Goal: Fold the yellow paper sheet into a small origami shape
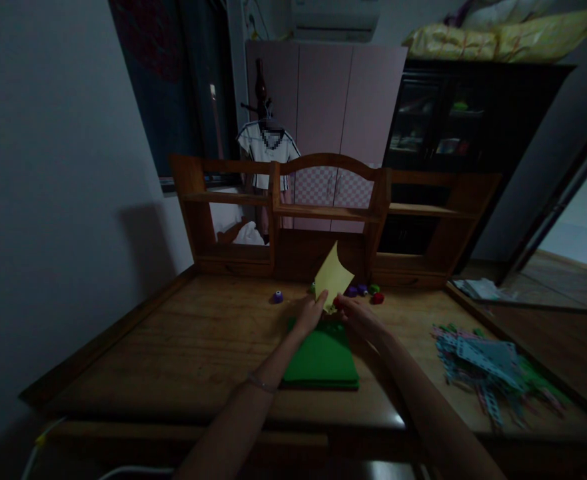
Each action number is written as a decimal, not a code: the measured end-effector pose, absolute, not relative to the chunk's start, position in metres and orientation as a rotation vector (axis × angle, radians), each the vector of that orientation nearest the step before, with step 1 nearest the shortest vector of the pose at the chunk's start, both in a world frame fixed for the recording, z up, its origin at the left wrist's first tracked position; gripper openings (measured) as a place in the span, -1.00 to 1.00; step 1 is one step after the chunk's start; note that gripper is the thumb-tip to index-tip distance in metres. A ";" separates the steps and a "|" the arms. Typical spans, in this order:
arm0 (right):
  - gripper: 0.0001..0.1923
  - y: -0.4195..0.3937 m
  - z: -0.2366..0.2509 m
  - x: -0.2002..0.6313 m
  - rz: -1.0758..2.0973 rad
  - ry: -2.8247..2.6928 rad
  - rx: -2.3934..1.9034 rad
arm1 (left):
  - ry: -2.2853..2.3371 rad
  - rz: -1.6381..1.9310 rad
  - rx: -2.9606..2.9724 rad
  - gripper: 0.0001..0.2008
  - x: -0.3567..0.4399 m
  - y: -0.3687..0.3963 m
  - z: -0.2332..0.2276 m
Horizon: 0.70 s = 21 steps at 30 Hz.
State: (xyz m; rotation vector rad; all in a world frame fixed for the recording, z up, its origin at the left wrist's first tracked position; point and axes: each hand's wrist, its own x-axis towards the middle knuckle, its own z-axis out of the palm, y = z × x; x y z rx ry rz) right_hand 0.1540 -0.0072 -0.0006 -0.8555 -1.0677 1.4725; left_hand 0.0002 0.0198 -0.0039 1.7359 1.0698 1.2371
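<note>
A sheet of yellow paper (332,273) stands tilted and slightly curled above the desk, its lower edge pinched in my left hand (313,310). My right hand (356,313) is closed around a small red object (338,303), which looks like a craft paper punch, at the paper's lower right corner. Fingers cover most of it. Beneath both hands lies a stack of green sheets (320,357). Similar small pieces sit beyond the hands: a purple one with a white top (278,297) to the left, and purple (362,290), green (374,289) and red (378,299) ones to the right.
A wooden desk (198,340) carries a shelf unit (330,212) along its back edge. On its right side lies a tangled pile of light blue, pink and green perforated strips (488,360). White crumpled plastic (483,289) lies beyond the right edge.
</note>
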 end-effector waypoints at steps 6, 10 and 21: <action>-0.79 -0.010 0.006 0.150 1.476 -1.042 -0.843 | 1.081 1.244 1.645 -0.46 0.002 0.022 -0.007; -0.77 -0.012 0.007 0.149 1.474 -1.046 -0.842 | 1.103 1.236 1.681 -0.44 0.002 0.023 -0.009; -0.79 -0.008 0.003 0.151 1.486 -1.057 -0.815 | 1.059 1.208 1.755 -0.55 0.004 0.025 -0.013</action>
